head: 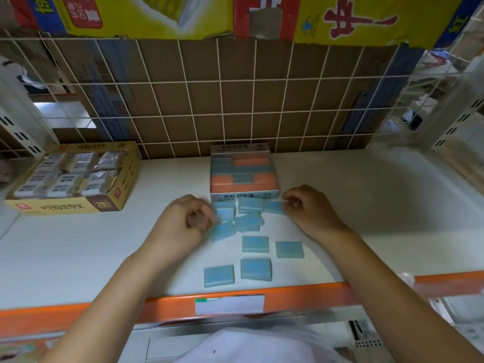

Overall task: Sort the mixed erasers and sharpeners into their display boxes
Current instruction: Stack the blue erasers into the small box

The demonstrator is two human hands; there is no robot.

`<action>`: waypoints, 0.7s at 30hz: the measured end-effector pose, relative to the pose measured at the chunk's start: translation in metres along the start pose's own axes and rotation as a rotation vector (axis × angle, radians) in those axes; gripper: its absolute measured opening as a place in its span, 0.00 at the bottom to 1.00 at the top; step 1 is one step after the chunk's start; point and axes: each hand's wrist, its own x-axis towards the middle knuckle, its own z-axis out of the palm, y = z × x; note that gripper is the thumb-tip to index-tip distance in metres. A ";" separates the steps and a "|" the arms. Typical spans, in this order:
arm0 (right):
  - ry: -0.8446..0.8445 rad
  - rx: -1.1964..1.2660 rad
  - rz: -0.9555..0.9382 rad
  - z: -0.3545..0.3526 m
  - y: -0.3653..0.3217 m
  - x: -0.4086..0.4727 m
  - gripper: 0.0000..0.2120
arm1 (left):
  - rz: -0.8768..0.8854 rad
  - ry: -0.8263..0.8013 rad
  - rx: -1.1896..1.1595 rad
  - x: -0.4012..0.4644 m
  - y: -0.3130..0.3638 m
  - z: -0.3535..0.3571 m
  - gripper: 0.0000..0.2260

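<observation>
Nearest the shelf's orange edge (167,303), four blue erasers (255,269) lie flat and apart on the white shelf. Beyond them the left hand (184,221) curls around one blue eraser (222,231) in a loose heap, while the right hand (305,206) pinches another (273,206) (both blurred). Behind stands the eraser box (243,175), part-filled with blue and orange. A yellow box (76,176) of wrapped erasers sits far left.
</observation>
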 end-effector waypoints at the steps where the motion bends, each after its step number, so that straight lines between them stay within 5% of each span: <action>1: -0.020 -0.007 0.025 0.002 0.000 0.000 0.10 | -0.014 -0.059 0.021 -0.005 0.001 0.005 0.07; 4: -0.048 0.004 0.040 0.004 -0.003 -0.002 0.12 | -0.045 -0.130 0.112 -0.012 0.001 0.019 0.18; 11: -0.004 0.207 0.103 0.001 -0.007 -0.021 0.08 | -0.028 -0.015 0.108 -0.020 0.003 0.023 0.17; 21: -0.063 0.783 0.052 -0.020 -0.026 -0.061 0.15 | 0.034 0.106 -0.471 -0.032 0.039 0.004 0.15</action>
